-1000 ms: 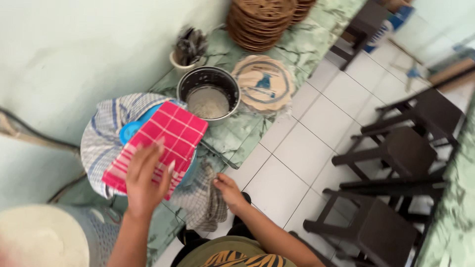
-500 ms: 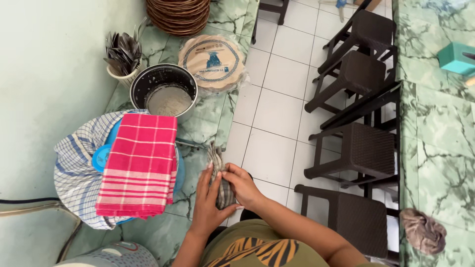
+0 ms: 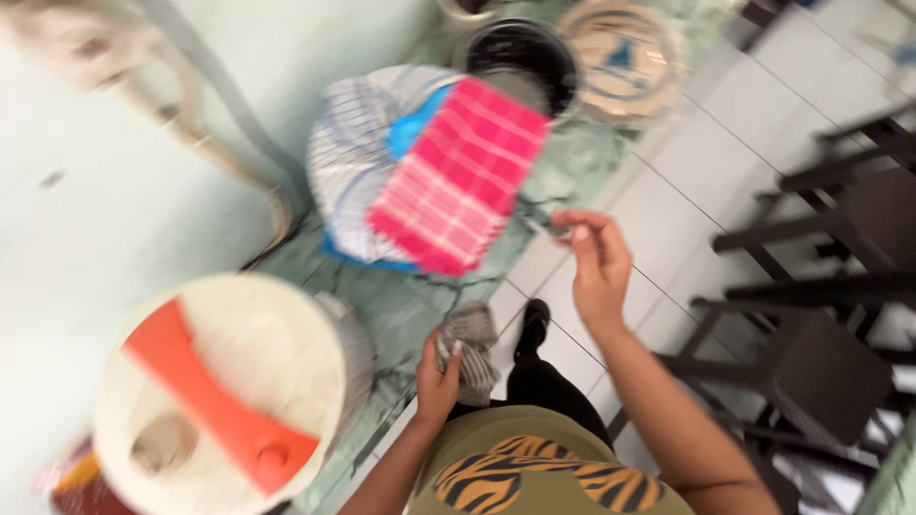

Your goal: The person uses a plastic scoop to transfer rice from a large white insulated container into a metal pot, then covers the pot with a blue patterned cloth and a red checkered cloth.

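I see the left hand (image 3: 437, 381) low in the middle of the view, closed around a bunched grey cloth (image 3: 469, 345). The fingers wrap the cloth from the left side, and the top of the cloth sticks up above the hand. The cloth sits right at the edge of the green counter (image 3: 401, 305).

The right hand (image 3: 593, 267) is higher up and out over the white floor tiles (image 3: 668, 229). Its thumb and fingers are pinched together on something thin (the view is too blurry for me to tell what it is). The two hands are well apart.

Just left of the right hand lies a folded pink checked towel (image 3: 458, 176). It rests on top of a striped cloth (image 3: 348, 153) that covers a blue bowl (image 3: 415, 133). Behind the towel stands a dark metal pot (image 3: 520, 57), and beside the pot lies a round woven lid (image 3: 625, 52).

To the left of the left hand stands a big cream bucket with a lid (image 3: 239, 381), and an orange handle (image 3: 215, 396) runs across the lid. A pale green wall (image 3: 124, 191) is behind the counter.

On the right stand dark plastic chairs (image 3: 821, 286), close together. At the bottom I see the person's olive shirt with an orange and black print (image 3: 534, 472), and a black shoe (image 3: 534, 319) on the tiles.
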